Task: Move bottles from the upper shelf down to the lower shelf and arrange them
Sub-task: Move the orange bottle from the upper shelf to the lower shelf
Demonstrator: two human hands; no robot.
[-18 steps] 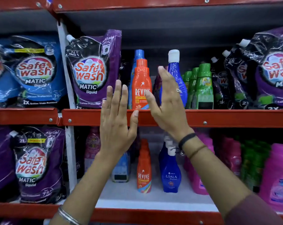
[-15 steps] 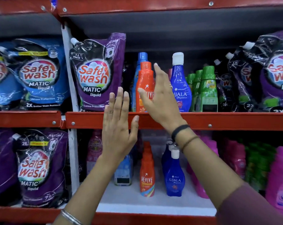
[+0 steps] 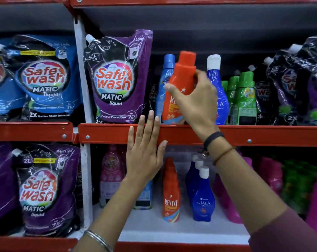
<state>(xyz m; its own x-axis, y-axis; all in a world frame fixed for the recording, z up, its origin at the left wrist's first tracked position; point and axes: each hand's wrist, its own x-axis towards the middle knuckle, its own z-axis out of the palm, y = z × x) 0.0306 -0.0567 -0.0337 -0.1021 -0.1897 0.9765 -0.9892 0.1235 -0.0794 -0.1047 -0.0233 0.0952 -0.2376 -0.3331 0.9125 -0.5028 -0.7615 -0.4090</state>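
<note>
My right hand [image 3: 194, 100] is wrapped around an orange Revive bottle [image 3: 183, 77] on the upper shelf [image 3: 263, 135]; the bottle leans toward me with its base at the shelf's front lip. My left hand [image 3: 145, 151] is flat with fingers spread against the red front edge of that shelf, holding nothing. Beside the held bottle stand a light blue bottle [image 3: 165, 82] on its left and a dark blue Ujala bottle [image 3: 215, 82] with a white cap on its right. On the lower shelf [image 3: 172, 233] stand a row of orange Revive bottles [image 3: 171, 195] and a row of blue Ujala bottles [image 3: 203, 199].
Purple Safewash pouches [image 3: 117, 79] and blue Safewash pouches [image 3: 43, 79] fill the left of the upper shelf. Green bottles [image 3: 244, 99] and more pouches [image 3: 299, 79] stand at the right. Below are pink bottles [image 3: 274, 179], a pink-labelled bottle [image 3: 111, 171] and purple pouches [image 3: 43, 190].
My right hand has closed on the orange Revive bottle and tipped it forward off the upper shelf. My left hand stayed at the shelf's edge. The view has moved closer.
</note>
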